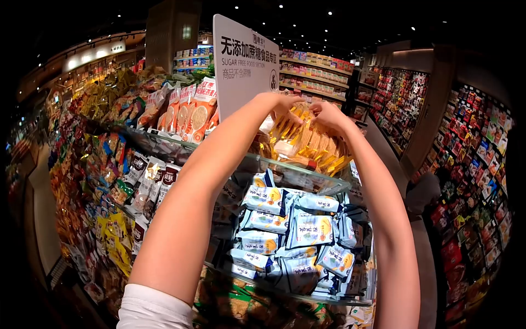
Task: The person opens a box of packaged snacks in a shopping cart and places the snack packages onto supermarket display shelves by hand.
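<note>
Both my arms stretch forward over the display stand to a row of clear packets with yellow edges (pixel 315 143), filled with tan, flat food, on the top shelf. My left hand (pixel 282 105) is at the left upper end of this row, fingers bent down onto the packets. At the row's top right, my right hand (pixel 330 114) has its fingers curled in against the packet tops. The fingertips of both hands are partly hidden among the wrappers. Below, a glass-edged shelf (pixel 307 174) separates them from a pile of light blue packets (pixel 309 230).
A tall white sign (pixel 244 66) stands upright just beyond my left forearm. Orange and white bags (pixel 200 109) stand left of it. Many bagged snacks (pixel 118 230) hang or lie at left. Stocked shelves (pixel 315 71) stand behind; a packed wall display (pixel 471 153) borders the right aisle.
</note>
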Demonstrator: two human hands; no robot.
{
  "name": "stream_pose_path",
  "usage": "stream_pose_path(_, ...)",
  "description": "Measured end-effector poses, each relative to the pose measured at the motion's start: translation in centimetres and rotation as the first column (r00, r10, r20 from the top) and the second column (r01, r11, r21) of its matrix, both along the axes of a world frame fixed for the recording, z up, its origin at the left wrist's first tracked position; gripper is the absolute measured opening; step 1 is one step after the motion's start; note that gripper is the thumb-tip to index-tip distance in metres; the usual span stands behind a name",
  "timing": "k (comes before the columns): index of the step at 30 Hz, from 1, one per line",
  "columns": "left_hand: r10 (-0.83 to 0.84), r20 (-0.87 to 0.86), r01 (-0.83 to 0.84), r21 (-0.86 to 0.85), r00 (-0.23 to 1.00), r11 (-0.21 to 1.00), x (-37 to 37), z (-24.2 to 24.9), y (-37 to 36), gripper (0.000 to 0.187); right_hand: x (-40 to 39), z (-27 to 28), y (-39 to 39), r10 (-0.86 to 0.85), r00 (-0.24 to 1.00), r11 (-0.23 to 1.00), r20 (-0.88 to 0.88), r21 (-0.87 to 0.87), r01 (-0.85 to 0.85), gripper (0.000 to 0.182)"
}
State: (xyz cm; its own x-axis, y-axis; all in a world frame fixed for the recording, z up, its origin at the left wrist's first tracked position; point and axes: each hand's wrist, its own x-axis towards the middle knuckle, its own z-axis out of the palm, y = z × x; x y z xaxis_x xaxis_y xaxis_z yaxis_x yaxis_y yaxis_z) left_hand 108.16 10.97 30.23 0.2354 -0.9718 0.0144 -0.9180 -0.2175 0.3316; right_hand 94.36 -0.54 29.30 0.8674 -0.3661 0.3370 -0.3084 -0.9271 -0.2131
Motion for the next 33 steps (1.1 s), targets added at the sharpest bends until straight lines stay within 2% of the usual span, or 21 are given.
stream_pose_path(1,-0.007,-0.133,0.021,0.1,0.991,0.995,0.5,0.2,0.4,0.114,-0.2,0.4,0.1,0.036,0.999,0.999,-0.016,0.017,-0.036,0.053)
stream_pose_path(2,-0.059,-0.224,0.075,0.064,0.973,0.995,1.7,-0.3,0.2,0.118,-0.8,0.5,0.2,0.03,0.999,0.999,-0.011,0.018,-0.03,0.053)
stream_pose_path(4,0.0,-0.326,0.013,0.04,0.945,0.999,0.4,0.1,2.6,0.118,-2.6,1.1,1.7,0.053,0.977,0.954,0.205,0.278,-0.11,0.051)
stream_pose_path(5,-0.003,-0.32,0.017,0.04,0.947,0.999,1.0,-0.3,2.3,0.118,-2.5,1.4,0.1,0.019,0.98,0.964,0.199,0.257,-0.071,0.056)
stream_pose_path(7,-0.032,-0.061,0.03,-0.037,0.998,0.999,2.5,-1.7,1.1,0.116,-3.6,1.8,-0.2,-0.101,0.955,0.962,0.277,0.274,0.022,0.045)
stream_pose_path(8,-0.036,-0.057,0.034,-0.039,0.998,0.999,2.4,-1.9,0.5,0.116,-4.3,2.1,-0.1,-0.144,0.946,0.957,0.289,0.284,0.059,0.041)
stream_pose_path(9,-0.015,0.037,0.017,-0.046,0.999,0.999,1.8,-2.3,-0.1,0.115,-4.6,1.9,-0.4,-0.148,0.945,0.957,0.292,0.284,0.063,0.041)
stream_pose_path(11,0.053,0.185,-0.049,-0.025,0.981,0.998,1.1,-2.4,-0.9,0.114,-5.0,1.2,-1.1,-0.165,0.897,0.97,0.409,0.234,0.072,0.036)
stream_pose_path(12,0.049,0.185,-0.046,-0.024,0.982,0.999,0.7,-2.0,-0.9,0.114,-5.1,1.0,-1.4,-0.169,0.897,0.969,0.409,0.235,0.075,0.036)
stream_pose_path(14,0.162,0.329,-0.194,0.068,0.93,0.979,-0.3,-1.2,-0.8,0.113,-5.7,0.7,-1.9,-0.211,0.913,0.964,0.349,0.23,0.134,0.037)
stream_pose_path(16,0.162,0.358,-0.206,0.089,0.92,0.975,-0.2,-1.3,-0.8,0.113,-6.5,0.8,-1.9,-0.21,0.912,0.964,0.352,0.229,0.134,0.036)
stream_pose_path(20,0.131,0.345,-0.148,0.022,0.93,0.989,1.0,-1.4,-0.2,0.119,-9.2,2.2,-0.7,-0.243,0.916,0.961,0.32,0.205,0.184,0.03)
stream_pose_path(22,0.083,0.351,-0.054,-0.092,0.933,0.994,-0.1,0.1,1.7,0.118,-10.7,2.9,-0.4,-0.223,0.928,0.968,0.299,0.178,0.176,0.03)
stream_pose_path(23,0.108,0.353,-0.1,-0.041,0.929,0.994,-1.2,1.6,2.9,0.117,-11.7,3.3,-0.3,-0.205,0.93,0.972,0.305,0.173,0.158,0.03)
stream_pose_path(24,0.073,0.348,-0.061,-0.047,0.935,0.997,-1.0,2.5,3.7,0.109,-13.0,3.7,0.5,-0.207,0.926,0.975,0.315,0.14,0.171,0.029)
stream_pose_path(26,0.043,0.352,-0.017,-0.079,0.935,0.997,-0.9,4.3,5.2,0.091,-15.0,4.0,3.0,-0.233,0.912,0.964,0.337,0.201,0.172,0.029)
stream_pose_path(27,0.021,0.372,0.008,-0.076,0.928,0.997,-2.1,5.5,6.8,0.082,-15.5,3.5,2.9,-0.139,0.914,0.99,0.381,0.07,0.121,0.029)
stream_pose_path(28,0.0,0.391,0.031,-0.071,0.92,0.997,-3.6,6.8,8.7,0.073,-16.1,3.5,3.5,-0.083,0.934,0.995,0.347,0.084,0.058,0.029)
stream_pose_path(30,-0.062,0.357,0.106,-0.105,0.932,0.989,-4.7,8.2,11.5,0.058,-17.8,3.7,6.8,-0.069,0.945,0.995,0.321,0.096,0.04,0.028)
stream_pose_path(31,-0.088,0.379,0.143,-0.121,0.921,0.982,-6.0,8.9,13.5,0.049,-18.5,3.6,8.0,-0.027,0.944,0.999,0.328,0.048,0.012,0.028)
stream_pose_path(33,-0.073,0.327,0.13,-0.157,0.942,0.979,-8.5,9.7,17.4,0.042,-19.6,3.2,9.9,0.032,0.933,0.998,0.359,0.041,-0.05,0.028)
